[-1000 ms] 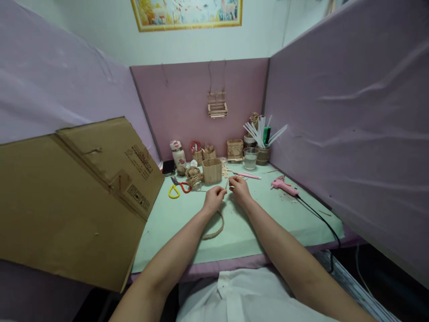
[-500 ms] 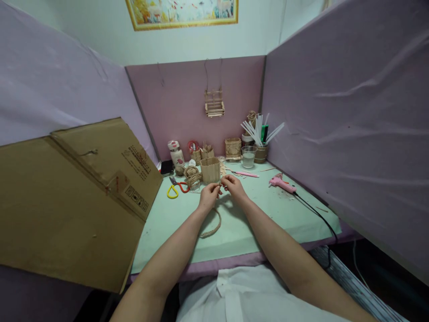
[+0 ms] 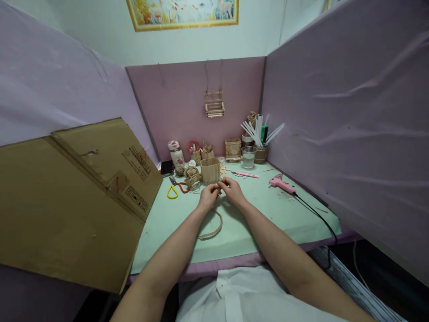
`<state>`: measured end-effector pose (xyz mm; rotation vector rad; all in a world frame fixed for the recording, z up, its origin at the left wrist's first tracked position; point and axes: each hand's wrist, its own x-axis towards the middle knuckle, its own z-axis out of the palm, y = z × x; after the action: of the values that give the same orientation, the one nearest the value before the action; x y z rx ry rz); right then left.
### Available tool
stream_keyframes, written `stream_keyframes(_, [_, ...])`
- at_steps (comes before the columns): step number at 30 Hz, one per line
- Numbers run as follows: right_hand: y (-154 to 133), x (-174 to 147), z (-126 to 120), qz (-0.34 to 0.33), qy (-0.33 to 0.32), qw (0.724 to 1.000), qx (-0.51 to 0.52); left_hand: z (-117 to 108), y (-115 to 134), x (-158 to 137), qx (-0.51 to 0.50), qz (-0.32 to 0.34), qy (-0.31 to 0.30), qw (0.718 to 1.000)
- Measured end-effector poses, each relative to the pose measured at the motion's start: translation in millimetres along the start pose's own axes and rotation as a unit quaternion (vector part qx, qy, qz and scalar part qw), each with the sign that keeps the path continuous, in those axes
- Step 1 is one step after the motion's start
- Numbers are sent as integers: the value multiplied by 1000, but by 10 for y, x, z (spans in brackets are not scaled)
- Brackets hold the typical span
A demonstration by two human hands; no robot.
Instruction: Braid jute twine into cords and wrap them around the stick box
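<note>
Left hand (image 3: 209, 197) and right hand (image 3: 231, 188) narrow, fingertips together, pinching the braided cord (image 3: 219, 226) at its far end. Fingers cover the strands there; I cannot make them out. Cord curves down onto the desk (image 3: 301, 219), and I lose it at the left forearm (image 3: 181, 241). Basket (image 3: 210, 171) just beyond; inner floor hidden from me. Wall picture (image 3: 186, 20) cut off at top.

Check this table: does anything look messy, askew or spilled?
The cardboard sheet at left is askew to the table; tiny scraps beside the pink glue gun look untidy. I see no spill.
</note>
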<state>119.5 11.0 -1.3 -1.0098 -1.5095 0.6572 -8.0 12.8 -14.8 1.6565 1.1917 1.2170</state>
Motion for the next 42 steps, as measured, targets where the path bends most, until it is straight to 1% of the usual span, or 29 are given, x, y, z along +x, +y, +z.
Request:
stream_keyframes(2, [0,-2,3,18,6,1000,-1,-19,4,6,30,8,7,1000])
stream_keyframes(4, [4,-6,12,40,16,999,10,-31,30,14,71,25,27,997])
stream_keyframes(7, [13,-5,23,79,37,994,62,-11,77,32,99,38,47,993])
stream_keyframes(10, [14,3,17,132,44,982,129,25,87,36,87,32,59,994])
stream_keyframes(14, [0,12,-11,207,8,962,176,26,46,10,27,3,29,999])
stream_keyframes(16, [-13,14,-26,228,5,955,191,18,34,-2,-7,-1,17,1000])
stream_keyframes(19, [-49,15,-45,245,-2,942,228,23,46,-11,-23,4,7,1000])
stream_keyframes(22, [-91,12,-60,255,-12,933,251,37,78,-20,-40,3,-5,999])
stream_keyframes(26, [-116,11,-61,246,-17,934,260,31,112,-29,-80,-11,-5,997])
stream_keyframes(31, [-108,33,-49,196,-91,929,300,10,116,-11,-120,-27,8,992])
stream_keyframes(32, [-105,39,-51,194,-90,928,306,9,113,-7,-122,-28,12,992])
stream_keyframes(34, [-94,49,-55,213,-61,928,298,7,107,-3,-111,-20,14,993])
stream_keyframes(36, [-83,49,-59,244,-28,933,264,7,100,-3,-91,0,10,996])
stream_keyframes(38, [-74,39,-59,258,-23,938,230,9,98,-6,-67,25,6,997])
stream_keyframes(40, [-67,25,-55,241,-39,945,216,10,104,-12,-45,48,4,998])
stream_keyframes(42, [-57,15,-50,208,-40,953,218,8,121,-21,-30,62,0,998])
